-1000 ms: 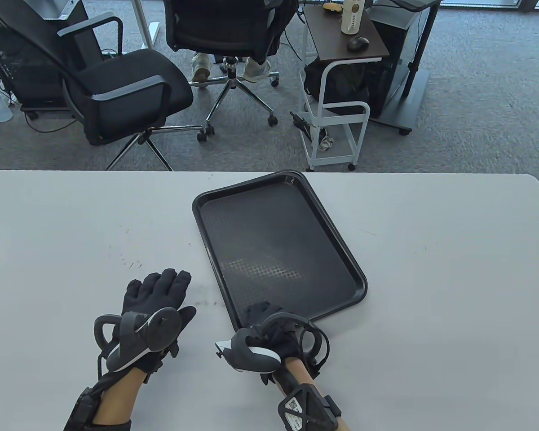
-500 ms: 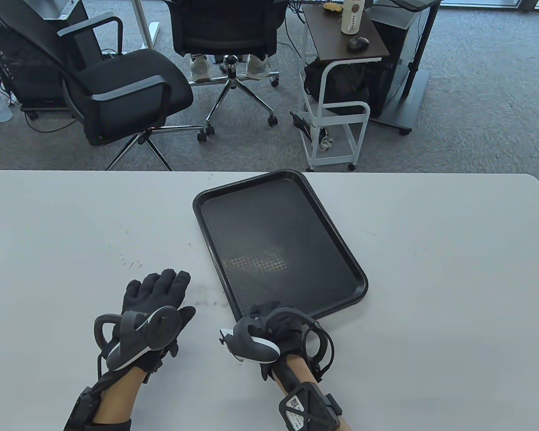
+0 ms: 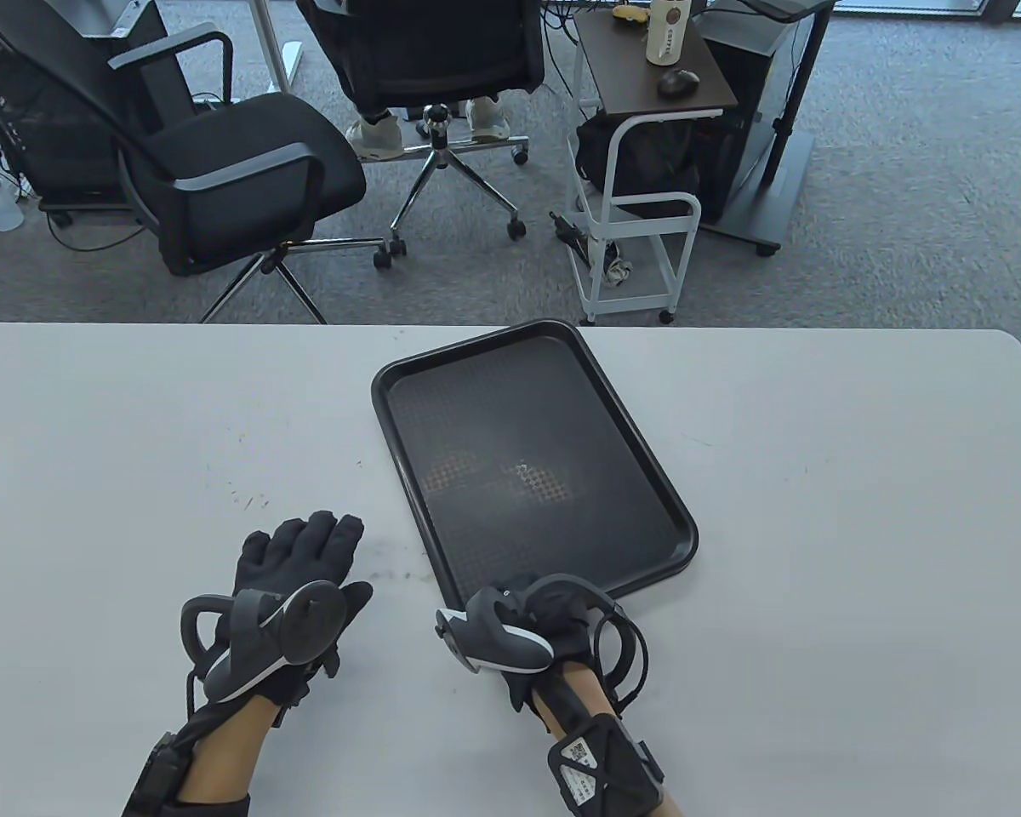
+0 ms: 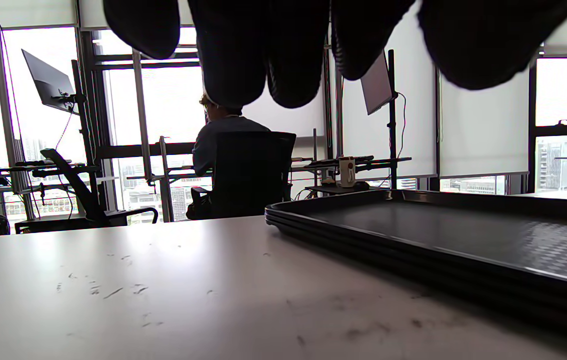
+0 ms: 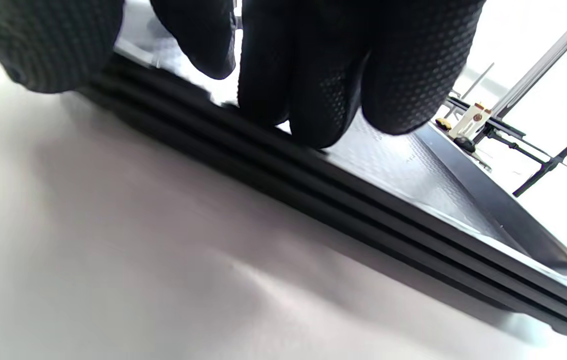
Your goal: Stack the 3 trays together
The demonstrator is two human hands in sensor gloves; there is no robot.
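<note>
Trays [image 3: 534, 459] are stacked three deep near the table's [image 3: 859, 511] far edge. The stack's near rim is touched by the right hand's [image 3: 523, 634] curled fingers [image 5: 313, 75]; the left hand [image 3: 293, 587] is laid flat, holding nothing. No writing can be read.

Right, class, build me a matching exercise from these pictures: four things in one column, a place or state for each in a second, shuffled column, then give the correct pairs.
Column one:
1. left hand
2. right hand
3. stack of trays
4. white cart

Column two:
A. on the floor beyond the table
B. at the near edge of the trays
C. flat on the table, left of the trays
D. nested, three rims showing

Pairs: 1-C, 2-B, 3-D, 4-A
</note>
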